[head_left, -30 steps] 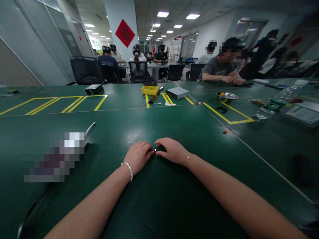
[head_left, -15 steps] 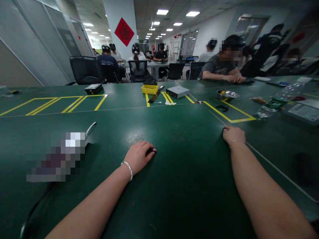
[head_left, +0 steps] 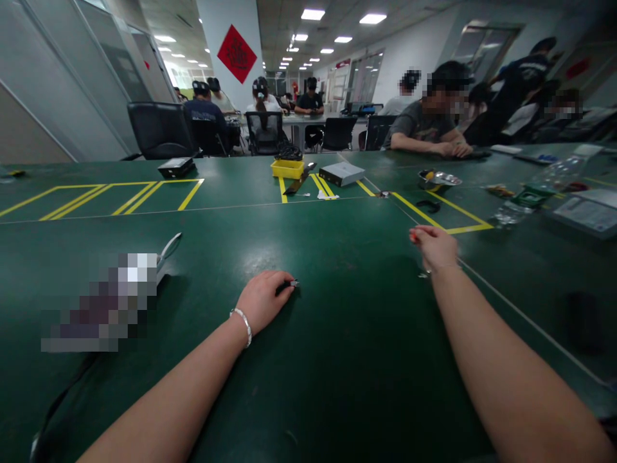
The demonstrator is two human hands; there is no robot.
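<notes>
My left hand [head_left: 265, 299] rests low over the green table [head_left: 337, 347], with a bracelet at its wrist. Thumb and fingers are closed on a small dark piece with a shiny metal tip [head_left: 294, 283]; the rest of it is hidden in the hand. Farther right, my right hand [head_left: 438, 247] is raised a little above the table. It pinches a small orange-red piece [head_left: 413, 236], too small to name. Below the right hand is a small shiny bit [head_left: 425, 274]; whether it hangs from the fingers or lies on the table, I cannot tell.
A blurred-out phone-like object [head_left: 108, 302] with a cord lies left. Along the back are a black box [head_left: 176, 168], a yellow tray [head_left: 288, 169] of black cable, a grey box [head_left: 341, 173], a metal bowl [head_left: 439, 180] and a plastic bottle [head_left: 540, 186]. A person [head_left: 429, 122] sits opposite.
My right hand has lifted and moved slightly left, and the orange-red piece now shows at its fingertips. My left hand stays nearly in place. The view has shifted slightly.
</notes>
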